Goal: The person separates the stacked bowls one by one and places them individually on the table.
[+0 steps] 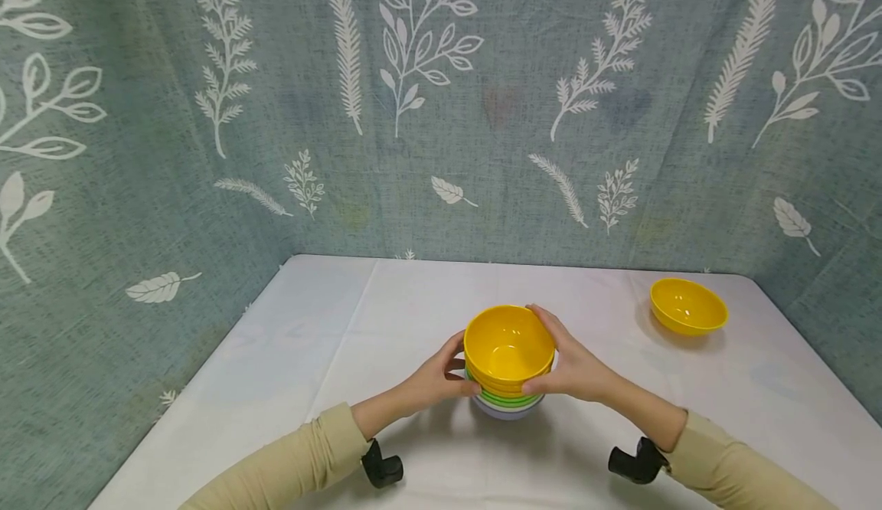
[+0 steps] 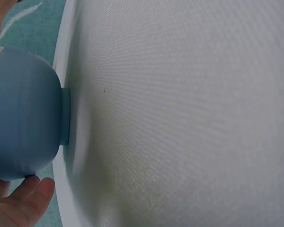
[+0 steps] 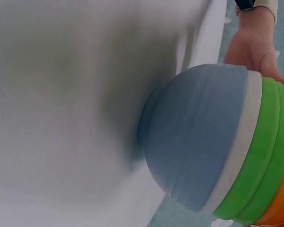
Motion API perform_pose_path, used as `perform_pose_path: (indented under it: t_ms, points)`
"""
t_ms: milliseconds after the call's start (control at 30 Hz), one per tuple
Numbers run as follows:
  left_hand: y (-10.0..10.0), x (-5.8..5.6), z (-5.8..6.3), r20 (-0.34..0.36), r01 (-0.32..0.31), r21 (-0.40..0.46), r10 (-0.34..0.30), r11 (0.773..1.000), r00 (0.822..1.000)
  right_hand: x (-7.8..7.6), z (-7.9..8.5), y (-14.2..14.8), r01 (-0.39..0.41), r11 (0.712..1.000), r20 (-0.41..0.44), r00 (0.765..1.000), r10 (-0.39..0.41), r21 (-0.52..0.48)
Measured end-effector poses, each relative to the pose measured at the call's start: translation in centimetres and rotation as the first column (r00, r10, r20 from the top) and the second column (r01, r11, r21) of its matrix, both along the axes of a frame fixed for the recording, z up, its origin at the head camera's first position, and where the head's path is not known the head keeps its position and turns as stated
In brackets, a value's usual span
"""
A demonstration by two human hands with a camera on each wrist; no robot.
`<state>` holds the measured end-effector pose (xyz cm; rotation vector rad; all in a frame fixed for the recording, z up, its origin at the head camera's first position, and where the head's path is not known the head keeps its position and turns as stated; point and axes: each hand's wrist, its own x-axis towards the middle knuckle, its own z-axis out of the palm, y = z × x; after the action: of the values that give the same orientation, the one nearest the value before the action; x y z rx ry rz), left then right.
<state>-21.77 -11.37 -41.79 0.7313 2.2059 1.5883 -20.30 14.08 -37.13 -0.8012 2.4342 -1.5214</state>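
A stack of nested bowls stands upright in front of me in the head view, topped by a yellow bowl (image 1: 508, 341). Under it show green bowls (image 3: 253, 156), a white bowl (image 3: 234, 146) and a blue bowl (image 3: 194, 137) at the bottom. My left hand (image 1: 441, 372) grips the stack's left side, thumb toward me; in the left wrist view its fingertips (image 2: 45, 187) are at the side of the blue bowl. From the right, my right hand (image 1: 575, 361) grips the stack, with a finger at the top rim and the thumb on the near side. The blue bowl's foot is close over the table.
A separate yellow bowl (image 1: 687, 307) sits upright at the table's far right. The white-covered table (image 1: 400, 303) is bordered by a grey-green leaf-patterned curtain (image 1: 482, 188) at the back and sides. Black wrist cameras hang below both sleeves.
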Motion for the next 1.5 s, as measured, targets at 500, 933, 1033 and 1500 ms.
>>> perform_pose_path:
  t_ms: [500, 933, 1033, 1500]
  points:
    - [0.2, 0.1, 0.2, -0.001, 0.003, 0.015, -0.003, 1.000, 1.000, 0.4, 0.0, -0.5, 0.108, 0.994, -0.036, 0.994, -0.107, 0.026]
    - [-0.1, -0.1, 0.1, 0.010, 0.007, 0.010, -0.007, 1.000, 1.000, 0.2, 0.9, -0.1, 0.121, 0.992, -0.034, 0.992, -0.121, 0.021]
    - [-0.1, -0.1, 0.1, 0.012, 0.006, 0.010, -0.006, 1.000, 1.000, 0.1, 1.3, 0.0, 0.122, 0.992, -0.043, 0.992, -0.121, 0.024]
    - [-0.2, 0.0, 0.1, 0.023, 0.013, 0.015, -0.013, 1.000, 1.000, -0.6, 3.3, 0.9, 0.142, 0.990, -0.048, 0.989, -0.141, 0.017]
